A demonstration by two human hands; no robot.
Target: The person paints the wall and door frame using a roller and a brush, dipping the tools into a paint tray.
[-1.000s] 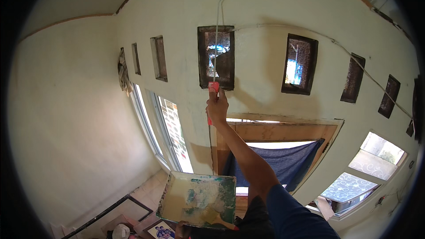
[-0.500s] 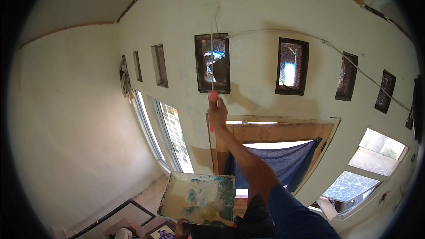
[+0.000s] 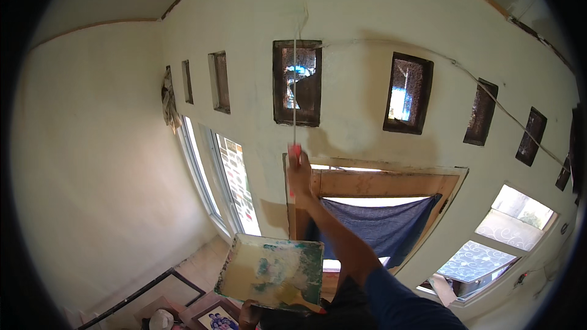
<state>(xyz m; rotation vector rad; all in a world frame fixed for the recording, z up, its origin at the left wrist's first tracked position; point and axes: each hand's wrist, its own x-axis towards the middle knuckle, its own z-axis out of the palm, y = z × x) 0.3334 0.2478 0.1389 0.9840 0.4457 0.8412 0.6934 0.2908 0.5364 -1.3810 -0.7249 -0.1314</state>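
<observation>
While the right hand (image 3: 299, 176) is clasped around the red handle (image 3: 296, 150) of a paint roller, its arm stretched up and forward, the roller's thin pale rod (image 3: 295, 88) runs upward across the middle dark-framed wall opening (image 3: 277, 82) and bends above its top edge. The roller's upper end (image 3: 304, 19) blends into the pale cream wall (image 3: 354, 0), so whether it touches the surface cannot be told. Low down, the left hand (image 3: 249, 315) grips the near rim of a paint tray (image 3: 314, 263), most of its fingers hidden. The tray tilts toward the viewer, coated in cream paint with green smears, and a yellowish paintbrush (image 3: 296, 297) with a red end lies along its near side. Behind the right forearm, a dark blue cloth (image 3: 379, 223) hangs in a wooden door frame (image 3: 367, 183). More small openings line the wall on both sides of the middle one; a pale cable (image 3: 422, 50) droops past those on the right, and a crumpled cloth (image 3: 169, 104) hangs at the leftmost. Patterned window panes (image 3: 477, 263) stand at lower right. Below and left of the tray are a framed photograph (image 3: 217, 319) and a dark-edged rectangular frame (image 3: 140, 292).
</observation>
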